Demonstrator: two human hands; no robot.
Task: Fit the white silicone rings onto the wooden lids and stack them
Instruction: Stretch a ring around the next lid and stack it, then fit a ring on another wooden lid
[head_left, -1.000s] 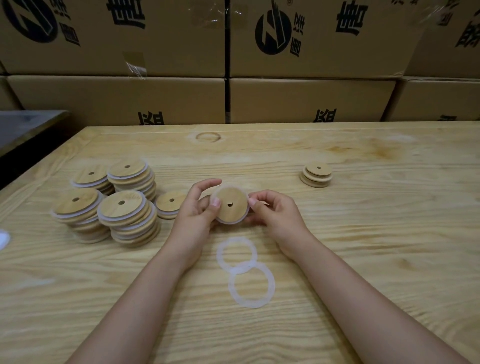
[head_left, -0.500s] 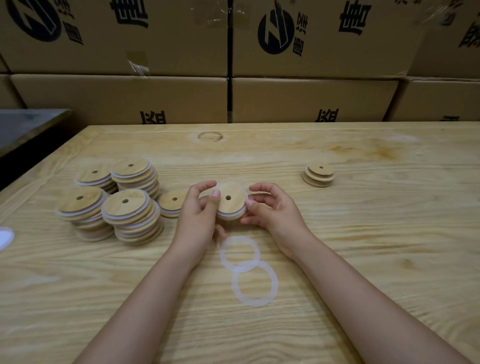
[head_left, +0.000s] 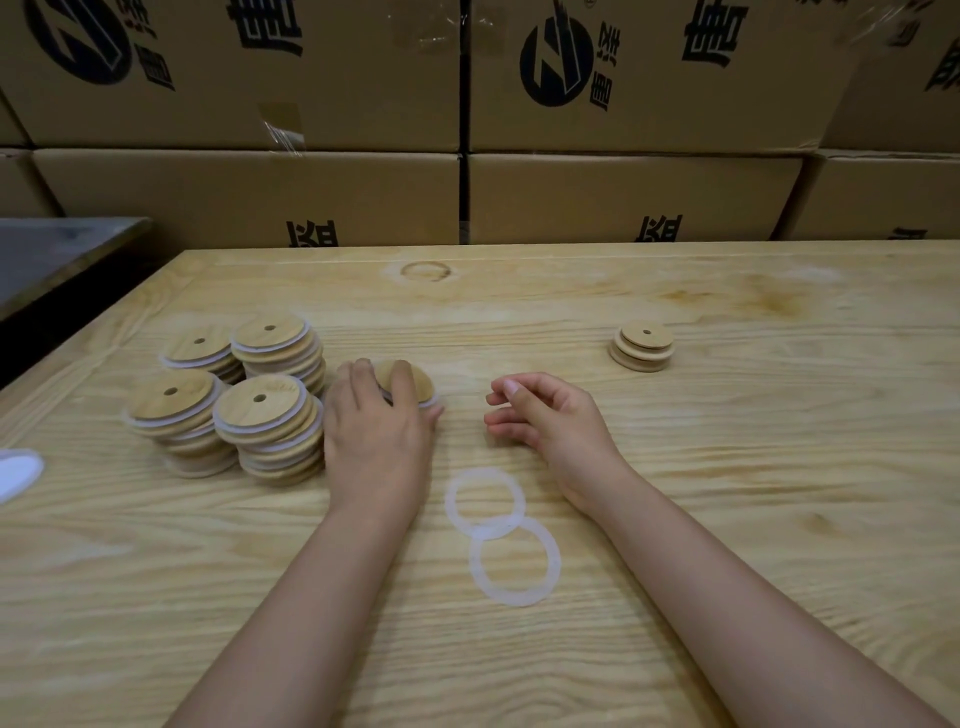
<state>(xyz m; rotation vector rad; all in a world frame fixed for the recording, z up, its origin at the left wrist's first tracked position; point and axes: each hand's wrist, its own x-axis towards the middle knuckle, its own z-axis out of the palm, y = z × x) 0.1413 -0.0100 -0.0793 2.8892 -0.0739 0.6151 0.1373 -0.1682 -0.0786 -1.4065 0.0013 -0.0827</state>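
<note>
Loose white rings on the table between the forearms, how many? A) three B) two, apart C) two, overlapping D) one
C: just an upper ring and a lower ring lie loose there, their edges overlapping.

- Premises: a warehouse or packing workshop, not a domestic setting.
- Printed, taped cardboard cartons (head_left: 249, 192) stand in tiers directly behind the bench, forming a wall.
- A plain wooden worktable (head_left: 727, 467) serves as the bench.
- Identical wooden lids (head_left: 260, 410) are piled in batches, with loose silicone rings (head_left: 514, 569) beside them.
</note>
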